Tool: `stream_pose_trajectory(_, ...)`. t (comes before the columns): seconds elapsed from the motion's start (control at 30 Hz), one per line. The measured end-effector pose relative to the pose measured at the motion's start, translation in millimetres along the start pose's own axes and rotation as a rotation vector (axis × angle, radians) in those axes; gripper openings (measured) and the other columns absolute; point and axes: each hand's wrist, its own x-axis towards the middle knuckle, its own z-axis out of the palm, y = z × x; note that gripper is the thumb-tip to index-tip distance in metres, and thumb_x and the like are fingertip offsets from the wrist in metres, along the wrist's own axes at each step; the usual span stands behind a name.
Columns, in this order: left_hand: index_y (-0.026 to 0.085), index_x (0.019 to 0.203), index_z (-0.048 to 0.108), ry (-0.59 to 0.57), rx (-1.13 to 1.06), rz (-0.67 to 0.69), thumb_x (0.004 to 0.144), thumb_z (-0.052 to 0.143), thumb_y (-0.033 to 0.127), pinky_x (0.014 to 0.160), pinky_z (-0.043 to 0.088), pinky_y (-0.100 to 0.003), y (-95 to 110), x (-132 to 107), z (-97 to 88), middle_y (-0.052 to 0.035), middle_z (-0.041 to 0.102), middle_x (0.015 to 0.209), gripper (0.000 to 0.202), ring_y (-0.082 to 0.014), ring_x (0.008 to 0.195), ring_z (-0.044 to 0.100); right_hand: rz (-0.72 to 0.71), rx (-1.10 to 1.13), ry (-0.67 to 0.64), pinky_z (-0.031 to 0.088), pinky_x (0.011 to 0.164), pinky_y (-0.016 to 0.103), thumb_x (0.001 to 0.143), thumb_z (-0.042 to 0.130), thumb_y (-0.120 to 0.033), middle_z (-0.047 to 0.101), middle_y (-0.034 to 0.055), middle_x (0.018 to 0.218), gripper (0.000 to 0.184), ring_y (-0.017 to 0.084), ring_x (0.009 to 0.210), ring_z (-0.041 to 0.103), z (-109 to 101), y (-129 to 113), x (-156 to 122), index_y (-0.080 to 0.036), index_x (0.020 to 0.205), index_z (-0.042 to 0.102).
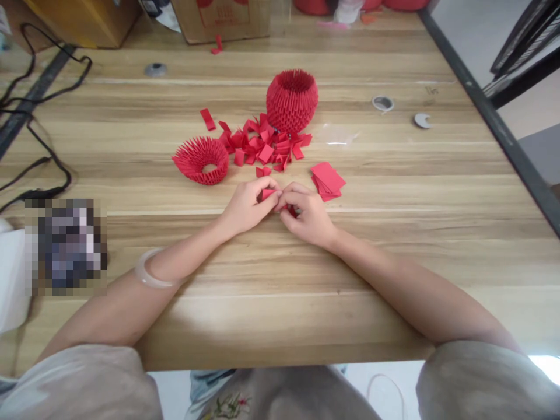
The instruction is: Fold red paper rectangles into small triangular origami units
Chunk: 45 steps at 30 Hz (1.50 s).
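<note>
Pale, streaky wood makes up the table (371,326), and along its far edge stand cardboard boxes, one brown with red print (223,23) and a yellower one (91,23) to its left; their insides are out of my sight. Two holders built of folded red paper sit nearer the middle. One is a rounded red pot (292,104), upright, its mouth ringed with points; its inside shows only dark red, and I can't make out the bottom. To its left and nearer the person is a shallow red bowl (188,168) with a spiky, flaring rim, and bare wood shows through the opening in its base. Between the two spreads a heap of loose red pieces (266,153), some of them touching the pot.

Just in front of the heap, the person's hands meet. Left hand (245,207) has its thumb and fingers pinched on a small red paper (268,193), and right hand (308,217) comes up against it, fingertips closed on the same bit of work. Fingers hide most of the paper. Just beyond the right hand lies a fanned stack of flat red slips (327,179).
</note>
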Motion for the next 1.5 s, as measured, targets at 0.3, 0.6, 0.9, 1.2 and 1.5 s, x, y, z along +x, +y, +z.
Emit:
stream_pose_trajectory(0.3,0.016,0.080,0.058,0.005,0.016,0.005,0.082,0.049,0.028,0.050,0.030,-0.021,0.2,0.0,-0.2,0.0032,0.047,0.057,0.016,-0.0091,0.053,0.040,-0.002,-0.003,0.000,0.043,0.062,0.024,0.067,0.048,-0.007,0.052,0.0026,0.077,0.013,0.010,0.060,0.047,0.2,0.0,0.0,-0.016,0.066,0.058)
stream_pose_trajectory(0.6,0.015,0.079,0.058,0.009,0.015,0.005,0.081,0.049,0.028,0.051,0.031,-0.022,0.7,0.6,-0.6,0.0028,0.048,0.058,0.016,-0.0091,0.053,0.040,-0.006,0.008,0.002,0.043,0.062,0.024,0.067,0.048,-0.007,0.052,0.0025,0.077,0.013,0.009,0.060,0.047,0.0,0.1,0.0,-0.016,0.066,0.058)
stream_pose_trajectory(0.9,0.015,0.080,0.058,-0.001,0.015,0.003,0.082,0.049,0.029,0.050,0.030,-0.021,-0.1,0.2,-0.6,0.0030,0.047,0.058,0.017,-0.0087,0.052,0.039,-0.007,-0.005,0.004,0.043,0.063,0.024,0.067,0.047,-0.007,0.052,0.0028,0.077,0.014,0.010,0.062,0.048,0.3,-0.1,0.0,-0.015,0.067,0.059)
stream_pose_trajectory(1.2,0.015,0.079,0.058,0.004,0.009,0.009,0.080,0.050,0.028,0.049,0.028,-0.021,0.2,0.8,0.4,0.0029,0.047,0.058,0.016,-0.0082,0.051,0.038,-0.034,-0.018,0.021,0.044,0.062,0.024,0.067,0.048,-0.005,0.054,0.0033,0.076,0.015,0.010,0.064,0.050,0.1,0.6,-0.3,-0.015,0.065,0.059)
stream_pose_trajectory(1.5,0.015,0.078,0.058,0.011,-0.003,0.014,0.080,0.050,0.027,0.049,0.028,-0.021,0.1,0.7,0.6,0.0031,0.047,0.058,0.015,-0.0080,0.051,0.037,-0.016,-0.007,0.021,0.042,0.059,0.023,0.068,0.047,-0.006,0.053,0.0025,0.074,0.014,0.009,0.060,0.046,0.1,-0.9,-0.1,-0.015,0.065,0.058)
